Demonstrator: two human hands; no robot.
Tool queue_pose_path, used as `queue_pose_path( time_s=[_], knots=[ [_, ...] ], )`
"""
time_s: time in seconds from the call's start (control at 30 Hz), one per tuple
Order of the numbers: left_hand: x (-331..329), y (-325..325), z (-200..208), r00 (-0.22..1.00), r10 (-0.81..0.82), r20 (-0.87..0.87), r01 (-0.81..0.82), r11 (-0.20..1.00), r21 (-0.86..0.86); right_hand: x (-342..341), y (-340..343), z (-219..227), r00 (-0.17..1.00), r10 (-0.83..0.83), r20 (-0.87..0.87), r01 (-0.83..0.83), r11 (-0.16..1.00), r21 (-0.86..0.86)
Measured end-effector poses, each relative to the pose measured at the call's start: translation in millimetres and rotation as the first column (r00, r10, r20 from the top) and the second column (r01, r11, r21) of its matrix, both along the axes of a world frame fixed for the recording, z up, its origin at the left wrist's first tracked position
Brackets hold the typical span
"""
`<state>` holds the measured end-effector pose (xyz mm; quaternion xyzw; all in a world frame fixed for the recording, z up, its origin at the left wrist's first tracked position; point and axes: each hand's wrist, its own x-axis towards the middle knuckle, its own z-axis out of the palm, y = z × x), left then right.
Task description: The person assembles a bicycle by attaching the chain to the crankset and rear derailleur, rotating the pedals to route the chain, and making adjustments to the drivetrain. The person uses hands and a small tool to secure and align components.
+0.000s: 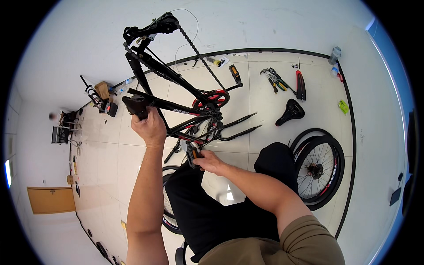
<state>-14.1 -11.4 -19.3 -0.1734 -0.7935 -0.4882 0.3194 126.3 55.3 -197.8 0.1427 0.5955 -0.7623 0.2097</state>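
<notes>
A black bicycle frame (pixel 170 79) with red trim stands tilted in front of me, its chain (pixel 198 54) hanging from the rear derailleur (pixel 168 23) to the red-and-black crankset (pixel 213 100). My left hand (pixel 150 128) is closed around a black, blocky object (pixel 136 106) beside the frame's left end; its exact kind is unclear. Lower down, my right hand (pixel 208 162) grips a black pedal (pixel 192 154) with an orange reflector, above my knee. Another pedal (pixel 235 75) is on the far crank arm. Fork blades (pixel 240 134) point right.
Two wheels (pixel 319 170) lie at right; another wheel (pixel 170 203) is partly behind my leg. A saddle (pixel 290 112), red-and-black mudguard (pixel 300 85) and hand tools (pixel 276 81) rest on the floor. Bottles (pixel 335 55) stand by the wall. A cardboard box (pixel 103 90) sits far left.
</notes>
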Motion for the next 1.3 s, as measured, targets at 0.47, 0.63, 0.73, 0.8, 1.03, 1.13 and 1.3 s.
queue_pose_path(
  time_s=[0.47, 0.63, 0.73, 0.8, 1.03, 1.13, 1.3],
  knots=[
    [2.8, 5.7, 3.9, 0.994, 0.001, -0.108, -0.006, 0.999, -0.046, 5.6, 1.6, 19.1, 0.951, -0.208, -0.23, 0.147, 0.956, -0.255],
    [2.5, 7.0, 4.9, 0.989, -0.008, -0.147, -0.004, 0.997, -0.081, 9.2, 10.7, 29.0, 0.921, -0.286, -0.263, 0.19, 0.922, -0.337],
    [1.0, 5.7, 3.8, 0.989, -0.011, -0.147, 0.0, 0.997, -0.073, 11.6, 17.9, 38.7, 0.916, -0.305, -0.261, 0.2, 0.91, -0.363],
    [0.5, 5.5, 2.6, 0.995, -0.015, -0.097, 0.012, 0.999, -0.033, 15.3, 24.3, 48.2, 0.914, -0.312, -0.258, 0.196, 0.899, -0.392],
    [1.2, 7.9, 4.0, 0.993, -0.021, -0.113, 0.018, 1.0, -0.025, 18.9, 42.7, 57.5, 0.905, -0.326, -0.274, 0.217, 0.906, -0.363],
    [0.8, 6.2, 3.7, 0.996, 0.0, -0.084, -0.002, 1.0, -0.028, 19.0, 49.5, 61.3, 0.902, -0.343, -0.262, 0.23, 0.895, -0.381],
    [-0.4, 3.0, 3.5, 1.0, 0.011, -0.004, -0.011, 1.0, -0.009, 18.2, 59.7, 59.1, 0.906, -0.37, -0.206, 0.271, 0.881, -0.389]
  ],
)
